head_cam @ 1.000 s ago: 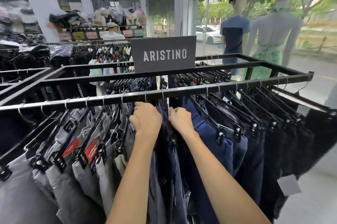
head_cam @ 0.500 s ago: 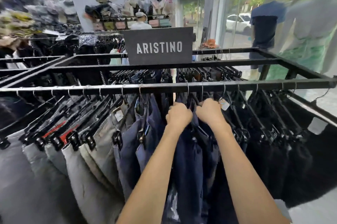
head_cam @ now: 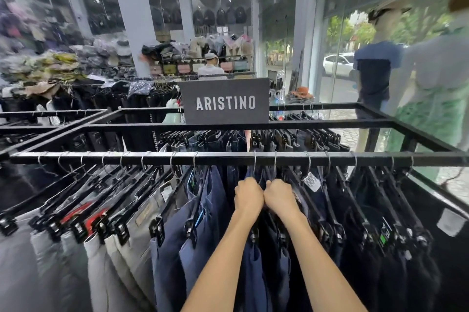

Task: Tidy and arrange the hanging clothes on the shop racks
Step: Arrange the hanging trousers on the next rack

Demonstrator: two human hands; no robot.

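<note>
Rack rail (head_cam: 228,160) is black metal with a dull sheen along the top, and the hanger hooks (head_cam: 254,163) over it are shiny bare wire. The clip hangers (head_cam: 156,229) look like glossy black plastic, while the navy trousers (head_cam: 210,210) and grey trousers (head_cam: 142,248) are smooth matt cloth. The tag (head_cam: 311,181) is printed paper, and the sign (head_cam: 225,113) is a flat matt dark board.
</note>
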